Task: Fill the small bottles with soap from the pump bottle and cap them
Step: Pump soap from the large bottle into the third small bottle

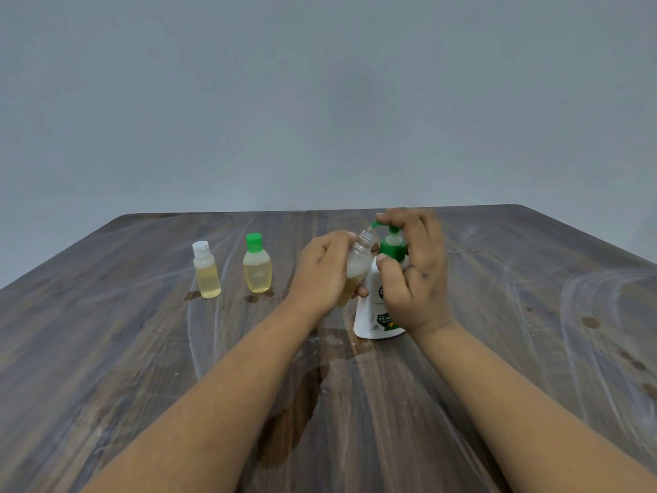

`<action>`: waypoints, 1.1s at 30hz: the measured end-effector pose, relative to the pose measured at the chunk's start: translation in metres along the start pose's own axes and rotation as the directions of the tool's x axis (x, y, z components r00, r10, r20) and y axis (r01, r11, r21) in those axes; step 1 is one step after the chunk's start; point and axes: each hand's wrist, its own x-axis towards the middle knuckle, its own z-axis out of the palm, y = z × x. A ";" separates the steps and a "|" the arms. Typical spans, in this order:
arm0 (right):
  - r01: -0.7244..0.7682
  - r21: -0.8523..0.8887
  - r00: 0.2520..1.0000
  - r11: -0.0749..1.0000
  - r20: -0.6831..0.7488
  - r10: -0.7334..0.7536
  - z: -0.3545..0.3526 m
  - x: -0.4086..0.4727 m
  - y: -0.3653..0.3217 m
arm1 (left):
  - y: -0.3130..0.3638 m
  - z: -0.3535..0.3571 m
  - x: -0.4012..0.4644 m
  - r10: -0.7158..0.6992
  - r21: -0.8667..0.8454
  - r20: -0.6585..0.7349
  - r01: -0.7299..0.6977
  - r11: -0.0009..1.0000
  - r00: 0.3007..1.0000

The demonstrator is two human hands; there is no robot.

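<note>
Left of centre on dark wood-grain table (106,350): small clear white-capped bottle (206,270) and small clear green-capped bottle (257,264), upright, apart, both holding yellow liquid. At centre: left hand (325,270) grasping uncapped small clear plastic bottle (357,266), tilted, mouth just under green spout. Right of it: right hand (414,268) curled on white pump bottle (373,311), fingers on green pump head (391,231).
</note>
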 end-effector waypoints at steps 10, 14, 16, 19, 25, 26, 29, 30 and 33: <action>0.015 -0.005 1.000 1.000 0.008 -0.015 0.000 -0.002 0.002 | -0.002 -0.001 0.000 0.016 0.026 -0.004 -0.015 1.000 1.000; 0.007 0.024 1.000 1.000 -0.004 -0.007 -0.001 -0.002 0.001 | -0.001 0.000 0.000 0.023 0.027 0.007 -0.024 0.999 1.000; 0.002 0.019 1.000 1.000 -0.025 -0.002 0.000 -0.001 0.001 | -0.001 0.000 0.001 0.024 0.030 0.001 -0.024 0.999 1.000; -0.017 0.004 0.998 1.000 -0.059 0.017 0.003 0.000 0.003 | -0.002 -0.001 0.001 0.021 0.035 -0.007 -0.021 0.999 1.000; 0.008 0.004 0.999 1.000 -0.035 -0.008 0.002 -0.001 0.003 | -0.003 -0.001 0.001 0.010 0.025 -0.001 -0.010 1.000 1.000; 0.013 0.006 1.000 1.000 -0.018 -0.013 0.002 -0.002 0.002 | -0.002 -0.001 0.001 0.012 0.024 0.002 -0.012 1.000 1.000; 0.008 0.011 1.000 1.000 -0.009 -0.008 0.000 -0.002 0.001 | -0.003 -0.001 0.001 0.013 0.033 0.008 -0.013 0.999 1.000; 0.006 0.013 1.000 1.000 -0.015 -0.006 0.001 -0.001 0.001 | -0.003 -0.001 0.001 0.014 0.038 0.007 -0.014 0.999 1.000; 0.007 0.013 0.999 1.000 -0.047 -0.007 0.003 0.000 0.003 | -0.002 -0.001 0.001 0.015 0.038 -0.009 -0.014 0.999 1.000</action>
